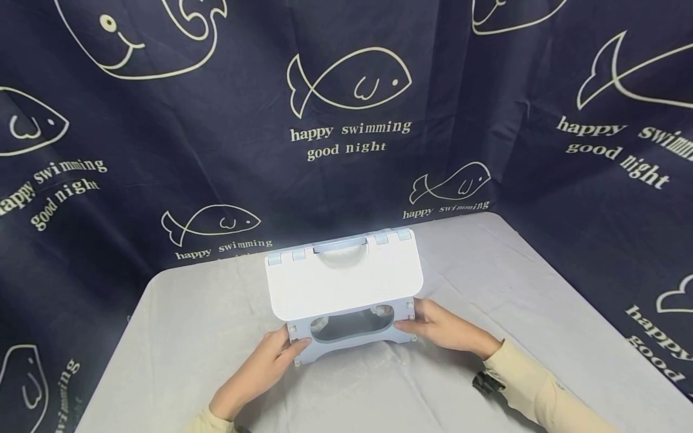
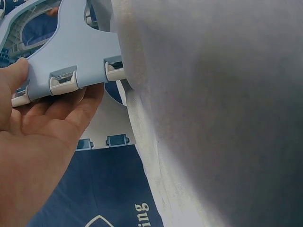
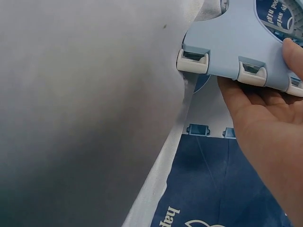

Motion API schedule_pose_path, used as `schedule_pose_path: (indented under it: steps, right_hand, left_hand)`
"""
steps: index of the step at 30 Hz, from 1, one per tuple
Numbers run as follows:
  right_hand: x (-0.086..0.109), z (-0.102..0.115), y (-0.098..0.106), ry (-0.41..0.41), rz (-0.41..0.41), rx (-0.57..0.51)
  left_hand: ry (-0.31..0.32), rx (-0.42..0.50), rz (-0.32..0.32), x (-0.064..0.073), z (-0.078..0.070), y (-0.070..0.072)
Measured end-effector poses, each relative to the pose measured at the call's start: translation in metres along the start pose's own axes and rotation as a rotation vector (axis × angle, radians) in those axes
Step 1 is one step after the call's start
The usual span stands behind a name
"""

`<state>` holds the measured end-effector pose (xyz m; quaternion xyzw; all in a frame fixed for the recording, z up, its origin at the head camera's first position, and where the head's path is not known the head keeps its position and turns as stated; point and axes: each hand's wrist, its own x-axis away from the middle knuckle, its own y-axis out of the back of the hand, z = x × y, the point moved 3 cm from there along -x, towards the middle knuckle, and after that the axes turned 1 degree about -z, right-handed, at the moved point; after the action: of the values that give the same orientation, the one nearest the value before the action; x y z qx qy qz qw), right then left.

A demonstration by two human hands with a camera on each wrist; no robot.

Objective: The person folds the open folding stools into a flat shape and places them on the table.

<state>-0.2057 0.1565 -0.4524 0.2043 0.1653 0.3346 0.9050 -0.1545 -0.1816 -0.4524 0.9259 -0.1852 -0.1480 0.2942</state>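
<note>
A plastic folding stool with a white top and a light blue leg panel stands on the table, its top tilted toward me. My left hand grips the left edge of that panel, thumb on the front face. On the opposite edge, my right hand holds the panel the same way. In the left wrist view, the thumb presses the blue panel while the fingers pass behind it, partly hidden. White hinge pieces line the panel's edge in the right wrist view, beside the right-hand fingers.
A light grey cloth covers the table. Close behind the stool hangs a dark blue curtain printed with fish and lettering, which also runs along both sides. A black strap piece sits at the right sleeve.
</note>
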Motion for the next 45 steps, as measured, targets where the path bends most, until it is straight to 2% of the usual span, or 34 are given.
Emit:
schedule_pose_path:
  steps: [20,28,37,45]
  right_hand:
    - [-0.0023,0.0005,-0.0014,0.051,-0.017,-0.013]
    - [-0.0011,0.0007,-0.0032,0.061,-0.012,-0.017]
    - [-0.0013,0.0005,-0.0035,0.058,-0.035,-0.014]
    - [-0.0023,0.0020,-0.0026,0.062,-0.037,-0.004]
  left_hand:
    - [0.031,0.022,0.006,-0.0015,-0.0007,0.0010]
    - [0.017,0.010,-0.003,0.0004,0.0020,-0.0015]
    - [0.068,0.051,0.007,0.0016,0.0022,-0.0026]
    - [0.010,0.048,0.011,0.0003,0.0017,-0.0008]
